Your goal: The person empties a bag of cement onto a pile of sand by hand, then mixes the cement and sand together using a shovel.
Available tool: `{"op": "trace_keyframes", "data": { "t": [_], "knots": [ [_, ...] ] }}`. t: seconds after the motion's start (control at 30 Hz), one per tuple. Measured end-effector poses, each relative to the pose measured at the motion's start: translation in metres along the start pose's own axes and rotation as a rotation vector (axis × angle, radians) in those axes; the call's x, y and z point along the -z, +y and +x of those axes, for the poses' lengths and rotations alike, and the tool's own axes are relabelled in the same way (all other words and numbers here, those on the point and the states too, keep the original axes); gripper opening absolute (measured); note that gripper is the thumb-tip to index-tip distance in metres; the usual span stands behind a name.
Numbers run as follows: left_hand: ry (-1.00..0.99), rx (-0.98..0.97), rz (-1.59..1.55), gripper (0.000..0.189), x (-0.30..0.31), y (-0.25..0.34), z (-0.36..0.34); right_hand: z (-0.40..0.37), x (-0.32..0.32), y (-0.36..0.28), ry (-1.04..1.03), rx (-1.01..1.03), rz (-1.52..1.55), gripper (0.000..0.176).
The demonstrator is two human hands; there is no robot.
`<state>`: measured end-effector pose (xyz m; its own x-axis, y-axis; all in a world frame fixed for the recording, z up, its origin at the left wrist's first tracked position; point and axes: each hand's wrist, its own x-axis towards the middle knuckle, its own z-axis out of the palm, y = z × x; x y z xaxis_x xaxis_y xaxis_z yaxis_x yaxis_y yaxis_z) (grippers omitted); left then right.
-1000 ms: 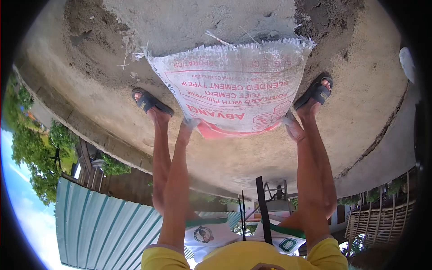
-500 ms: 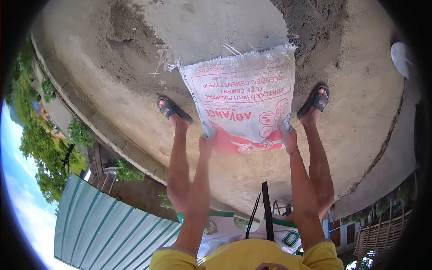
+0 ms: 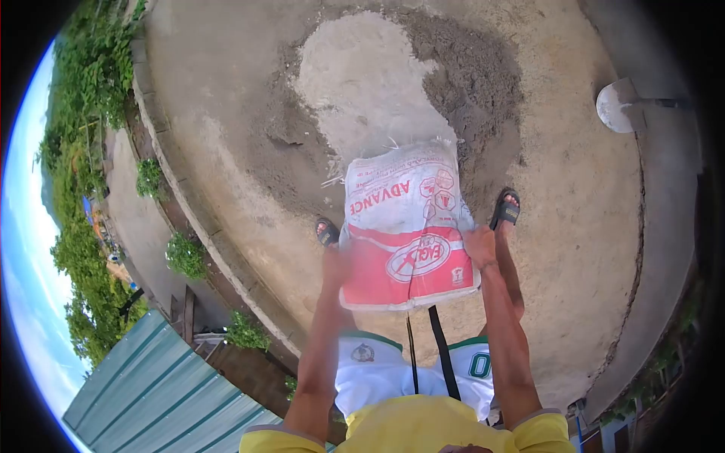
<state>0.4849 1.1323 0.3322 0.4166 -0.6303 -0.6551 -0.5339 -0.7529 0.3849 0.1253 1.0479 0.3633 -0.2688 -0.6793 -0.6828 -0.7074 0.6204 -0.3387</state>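
A white and red cement bag [image 3: 393, 200] lies tilted in front of my body, its frayed mouth pointing away from me. Pale grey cement powder [image 3: 362, 72] spreads out from that mouth over darker wet-looking sand [image 3: 479, 83]. My right hand [image 3: 479, 246] is closed on the bag's right edge, near the red band. On the opposite edge, my left hand [image 3: 335, 266] grips the bag; it is smeared by motion and its fingers are partly hidden.
My sandalled feet stand on either side of the bag, on the concrete ground [image 3: 563, 249]. A shovel [image 3: 621, 106] lies at the far right. Along the left runs a low concrete curb [image 3: 200, 219], with plants and a green metal roof [image 3: 162, 385] beyond.
Both hands have drawn the bag back toward my body, and more of its red band shows. A larger stretch of the powder is now in view, and the shovel appears more fully.
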Motion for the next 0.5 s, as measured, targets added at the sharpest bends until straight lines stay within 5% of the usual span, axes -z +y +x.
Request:
{"op": "trace_keyframes", "data": {
  "t": [0.2,0.4,0.5],
  "knots": [
    [0.007,-0.087,-0.228,0.042,0.074,0.099,-0.011,-0.005,0.024,-0.032,0.092,0.088,0.052,0.044],
    [0.158,-0.219,-0.457,0.046,0.019,0.057,0.059,0.034,-0.006,-0.036,0.170,0.115,0.179,0.054],
    [0.127,-0.032,-0.132,0.057,-0.005,0.038,0.086,0.053,-0.029,-0.030,0.210,0.100,0.212,0.057]
  ]
}}
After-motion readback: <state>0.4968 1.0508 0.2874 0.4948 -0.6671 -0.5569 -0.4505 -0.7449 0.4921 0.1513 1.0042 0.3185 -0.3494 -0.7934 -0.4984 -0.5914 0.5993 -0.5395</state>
